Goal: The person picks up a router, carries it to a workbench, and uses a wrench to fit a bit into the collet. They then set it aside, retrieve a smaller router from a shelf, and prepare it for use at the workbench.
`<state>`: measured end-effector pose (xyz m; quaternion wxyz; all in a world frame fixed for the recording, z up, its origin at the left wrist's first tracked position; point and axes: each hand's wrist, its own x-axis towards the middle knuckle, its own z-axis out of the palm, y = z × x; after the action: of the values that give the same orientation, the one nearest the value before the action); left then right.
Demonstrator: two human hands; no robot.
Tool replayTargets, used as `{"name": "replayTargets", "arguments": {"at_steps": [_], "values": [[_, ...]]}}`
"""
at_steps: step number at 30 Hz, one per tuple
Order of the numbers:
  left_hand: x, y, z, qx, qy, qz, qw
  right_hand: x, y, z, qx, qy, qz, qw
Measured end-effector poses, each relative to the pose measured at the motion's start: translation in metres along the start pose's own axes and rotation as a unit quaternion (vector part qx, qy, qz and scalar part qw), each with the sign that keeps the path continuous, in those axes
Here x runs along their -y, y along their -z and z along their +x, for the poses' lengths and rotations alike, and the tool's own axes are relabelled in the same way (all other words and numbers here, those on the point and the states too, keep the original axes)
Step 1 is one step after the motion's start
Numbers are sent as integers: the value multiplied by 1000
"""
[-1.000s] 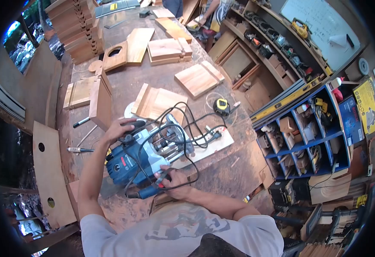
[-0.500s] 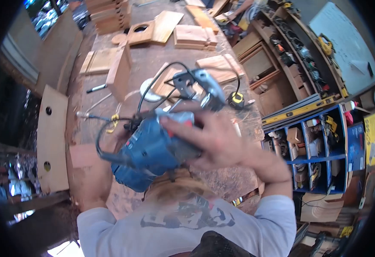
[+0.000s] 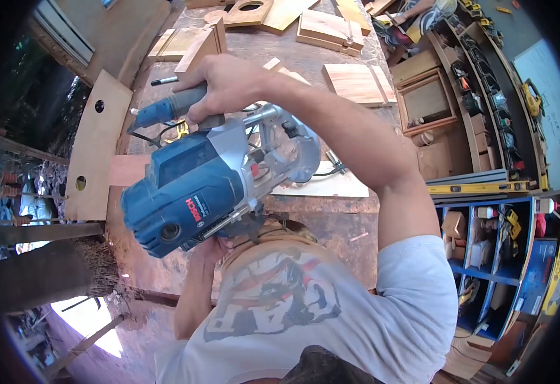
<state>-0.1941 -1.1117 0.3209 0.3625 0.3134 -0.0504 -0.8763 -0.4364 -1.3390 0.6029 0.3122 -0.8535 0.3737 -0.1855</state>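
Note:
A blue Bosch router (image 3: 187, 192) is held on its side above the workbench, its motor towards the left and its metal base (image 3: 302, 150) towards the right. My right hand (image 3: 228, 86) reaches across the top, its fingers wrapped round the router's blue and grey handle (image 3: 164, 110). Below the motor, my left hand (image 3: 219, 246) supports the tool from its near side, by a dark knob; most of its fingers are hidden. A black cable loops behind the handle.
Wooden pieces (image 3: 357, 83) lie across the far workbench (image 3: 273, 51). A pen-like tool (image 3: 164, 80) is beyond the handle. Blue shelving (image 3: 485, 272) and a yellow level (image 3: 478, 188) stand at the right. At the top right another person's arm (image 3: 414, 9) shows.
The router has been turned, so its motor side and label now show. My right hand has moved from its near right part to the far handle. My left hand has come nearer my body.

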Motion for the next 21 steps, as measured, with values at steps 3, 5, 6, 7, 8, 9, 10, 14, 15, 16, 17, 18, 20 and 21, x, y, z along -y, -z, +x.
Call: {"name": "replayTargets", "arguments": {"at_steps": [3, 5, 6, 7, 8, 9, 10, 14, 15, 16, 17, 18, 20, 21], "values": [[6, -39, -9, -112, -5, -12, 994, -35, -25, 12, 16, -33, 26, 999], [7, -46, -14, -89, -4, -14, 996, -49, -33, 14, 37, -71, 56, 995], [8, -40, -13, -77, -1, -11, 997, -53, -33, 12, 50, -89, 74, 992], [8, -31, -9, -64, 2, -9, 998, -58, -34, 12, 63, -107, 91, 988], [9, -24, -7, -52, 7, -6, 999, -65, -37, 13, 67, -116, 97, 986], [7, -27, -6, -79, 13, -2, 997, -75, -39, 16, 70, -126, 102, 984], [4, -33, -3, -105, 19, 2, 994, -86, -40, 18, 71, -136, 107, 982], [-8, -24, 16, -84, 54, 2, 995, -129, -49, 25, 61, -174, 141, 973], [-14, -21, 22, -61, 84, -4, 995, -129, -45, 21, 63, -198, 132, 969], [-20, -18, 28, -39, 116, -9, 992, -131, -43, 19, 65, -224, 125, 964], [-25, -17, 33, -17, 147, -14, 989, -135, -43, 18, 66, -237, 125, 961], [-27, -19, 37, -40, 153, -9, 987, -141, -42, 19, 67, -249, 123, 958], [-31, -27, 43, -84, 165, 2, 983, -156, -45, 21, 63, -264, 127, 954], [-32, -30, 44, -119, 174, -4, 977, -164, -50, 22, 59, -269, 131, 952]]}}
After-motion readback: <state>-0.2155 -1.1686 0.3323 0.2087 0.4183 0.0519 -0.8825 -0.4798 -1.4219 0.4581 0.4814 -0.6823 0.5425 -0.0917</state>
